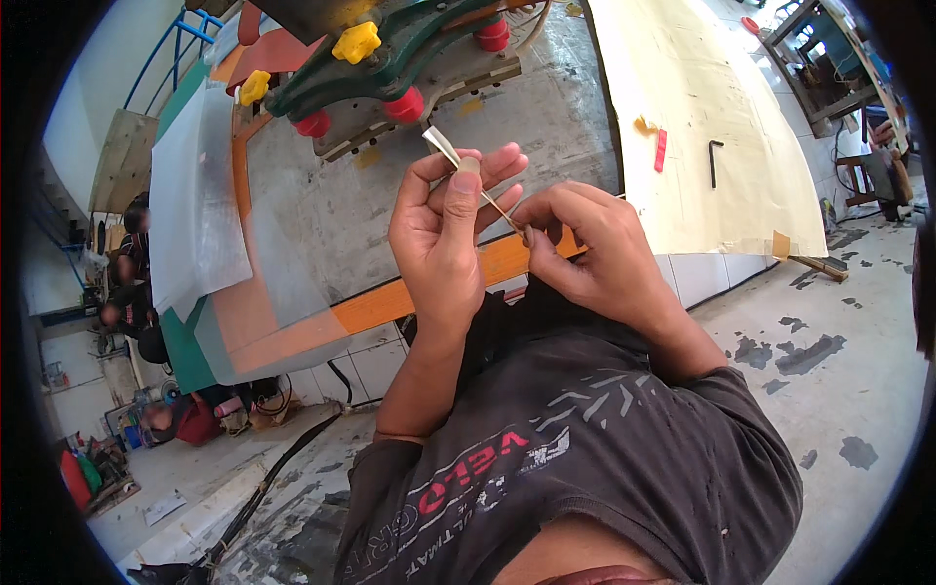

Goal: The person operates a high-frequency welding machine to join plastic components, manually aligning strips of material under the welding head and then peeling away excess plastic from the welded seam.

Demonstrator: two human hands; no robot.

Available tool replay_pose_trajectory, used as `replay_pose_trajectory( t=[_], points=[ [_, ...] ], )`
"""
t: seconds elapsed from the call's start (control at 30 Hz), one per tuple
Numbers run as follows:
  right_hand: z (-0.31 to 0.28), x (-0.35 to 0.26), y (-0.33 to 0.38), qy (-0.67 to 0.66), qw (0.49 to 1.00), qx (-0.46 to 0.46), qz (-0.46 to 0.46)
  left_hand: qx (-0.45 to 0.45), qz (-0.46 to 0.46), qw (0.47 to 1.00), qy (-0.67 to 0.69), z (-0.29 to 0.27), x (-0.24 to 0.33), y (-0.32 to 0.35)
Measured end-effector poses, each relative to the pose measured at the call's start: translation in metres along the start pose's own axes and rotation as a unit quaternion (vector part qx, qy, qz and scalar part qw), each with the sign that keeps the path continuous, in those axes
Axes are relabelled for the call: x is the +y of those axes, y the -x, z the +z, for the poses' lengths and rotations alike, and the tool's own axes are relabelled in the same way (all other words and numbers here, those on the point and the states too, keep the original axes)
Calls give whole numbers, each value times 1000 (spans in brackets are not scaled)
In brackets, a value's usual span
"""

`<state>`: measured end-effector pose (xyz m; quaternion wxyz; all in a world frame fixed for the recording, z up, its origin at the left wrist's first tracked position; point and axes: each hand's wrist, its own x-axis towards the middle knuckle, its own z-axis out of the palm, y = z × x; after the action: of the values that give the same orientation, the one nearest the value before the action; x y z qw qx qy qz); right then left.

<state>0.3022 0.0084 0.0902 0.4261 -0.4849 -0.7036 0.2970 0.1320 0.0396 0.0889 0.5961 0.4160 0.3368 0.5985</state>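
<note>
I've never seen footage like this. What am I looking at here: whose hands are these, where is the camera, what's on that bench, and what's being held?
There is no robot: one wide fisheye camera worn on a person's head looks down, so straight edges bend.

The left hand and right hand belong to the wearer. The left holds a thin metal strip with a wire-like end; the right pinches that thin end, so both are shut on it.

Beyond lies a grey workbench with an orange edge, bearing a green machine with yellow and red knobs. To the right, a cream sheet carries a black hex key and a small red piece. Another person sits far left.
</note>
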Motion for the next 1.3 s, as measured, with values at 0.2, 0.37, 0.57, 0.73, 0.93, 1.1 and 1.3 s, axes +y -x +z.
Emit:
replay_pose_trajectory(
  t=[0.2, 0.37, 0.57, 0.73, 0.93, 1.1, 1.3],
  points=[
    [-3, -5, 0, 3, 1000, 5, 0, -8, -22, 999, 31, -4, 0, 0],
    [-2, -5, -2, 3, 999, 48, -13, -54, -15, 998, -18, -5, -13, 6],
    [0, -6, -3, -22, 996, 82, -16, -33, 31, 992, -118, -2, -12, 12],
    [1, 0, -1, -11, 998, 56, -14, -26, 41, 990, -135, -10, -7, 6],
    [-2, -8, -3, -14, 996, 47, -68, -44, -9, 997, -63, -11, -8, 3],
    [-1, -4, -2, -45, 997, 52, -31, -43, -32, 997, -62, -11, -10, 5],
    [-10, 5, -7, -28, 995, 70, -64, -113, -55, 987, -96, -17, -6, 3]
  ],
)
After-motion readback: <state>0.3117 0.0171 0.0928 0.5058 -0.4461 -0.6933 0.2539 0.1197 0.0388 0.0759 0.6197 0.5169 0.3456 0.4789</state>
